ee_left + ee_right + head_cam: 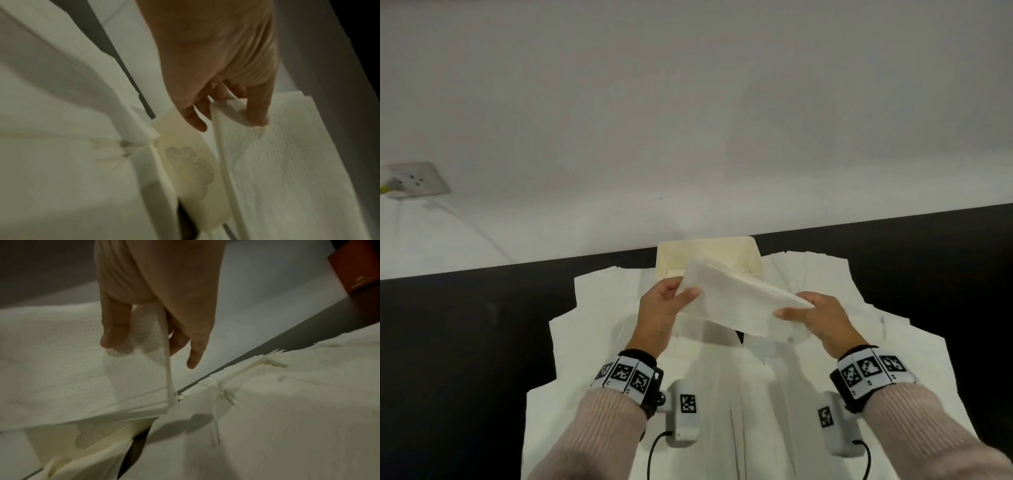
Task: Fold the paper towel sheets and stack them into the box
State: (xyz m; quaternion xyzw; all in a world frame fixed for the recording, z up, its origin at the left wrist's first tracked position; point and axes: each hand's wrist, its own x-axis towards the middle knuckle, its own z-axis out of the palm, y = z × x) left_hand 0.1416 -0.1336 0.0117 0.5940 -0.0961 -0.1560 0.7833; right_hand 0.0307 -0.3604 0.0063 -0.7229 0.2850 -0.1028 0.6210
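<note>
A folded white paper towel sheet (736,301) is held up in the air between both hands, just in front of the cream box (753,255) at the back of the table. My left hand (671,301) pinches its left end, thumb on top, fingers beneath. My right hand (804,313) pinches its right end the same way. In the left wrist view the thumb (258,112) presses the folded sheet (287,162) above the box's wall (191,170). In the right wrist view the thumb (115,331) lies on the sheet (72,369); the box (61,439) is below.
Several unfolded paper towel sheets (599,359) lie spread over the black table (448,342) around and under my arms. A white wall rises behind the box, with a socket plate (417,178) at the left. An orange object (357,267) shows at the far right.
</note>
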